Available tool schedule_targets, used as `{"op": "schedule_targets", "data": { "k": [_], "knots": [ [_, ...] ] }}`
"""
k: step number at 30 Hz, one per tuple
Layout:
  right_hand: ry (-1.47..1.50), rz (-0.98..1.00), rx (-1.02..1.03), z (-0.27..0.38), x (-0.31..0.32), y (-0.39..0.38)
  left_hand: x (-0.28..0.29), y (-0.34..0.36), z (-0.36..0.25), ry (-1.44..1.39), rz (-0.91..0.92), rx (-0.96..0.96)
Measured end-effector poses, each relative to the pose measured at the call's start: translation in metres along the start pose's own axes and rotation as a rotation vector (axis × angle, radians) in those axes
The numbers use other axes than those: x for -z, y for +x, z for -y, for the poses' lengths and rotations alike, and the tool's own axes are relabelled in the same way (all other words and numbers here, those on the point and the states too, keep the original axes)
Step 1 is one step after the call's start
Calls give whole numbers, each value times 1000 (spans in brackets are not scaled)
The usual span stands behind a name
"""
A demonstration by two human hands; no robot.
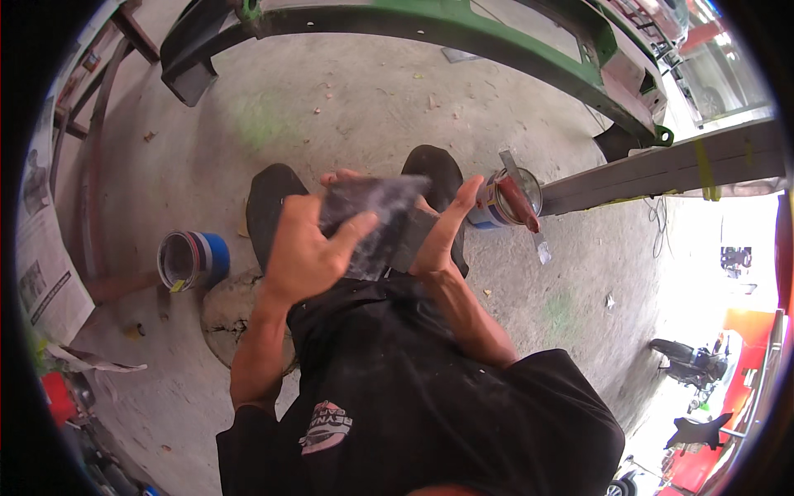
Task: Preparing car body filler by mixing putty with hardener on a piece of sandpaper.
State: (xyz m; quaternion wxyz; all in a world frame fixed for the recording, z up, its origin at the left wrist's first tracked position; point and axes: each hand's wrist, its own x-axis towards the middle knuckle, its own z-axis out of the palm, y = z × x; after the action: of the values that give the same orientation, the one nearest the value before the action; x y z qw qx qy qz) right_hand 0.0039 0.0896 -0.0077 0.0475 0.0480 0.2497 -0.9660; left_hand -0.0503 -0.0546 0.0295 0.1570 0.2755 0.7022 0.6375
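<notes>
My left hand (313, 252) is closed on a dark, flat sheet of sandpaper (372, 202), smeared with white dust, its thumb lying across the face. My right hand (442, 236) is beside the sheet's right edge with the palm turned up and the thumb stretched out. Its other fingers are partly hidden behind the sheet. A greyer flat piece (411, 240) shows between the sheet and the right palm; whether it is part of the same sheet I cannot tell. Both hands are above my lap, between my knees.
A can (496, 204) with a reddish-brown block and metal scrapers across its top stands by my right knee. Another open can (192, 260) is at the left. A green-and-black metal frame (430, 41) spans the far side. A long beam (662, 169) extends at the right.
</notes>
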Motion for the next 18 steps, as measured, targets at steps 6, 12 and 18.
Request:
{"op": "schedule_targets", "data": {
  "k": [6, 12, 18],
  "knots": [
    [-49, -21, -17, -2, -3, -3, -6, -1, 0, 125, 51, -152],
    [-102, 56, 18, -1, 6, -3, -7, -7, -12, 249, 61, -186],
    [-113, -141, 19, -7, -8, -6, -3, -7, -2, 29, 62, -50]
  ]
}}
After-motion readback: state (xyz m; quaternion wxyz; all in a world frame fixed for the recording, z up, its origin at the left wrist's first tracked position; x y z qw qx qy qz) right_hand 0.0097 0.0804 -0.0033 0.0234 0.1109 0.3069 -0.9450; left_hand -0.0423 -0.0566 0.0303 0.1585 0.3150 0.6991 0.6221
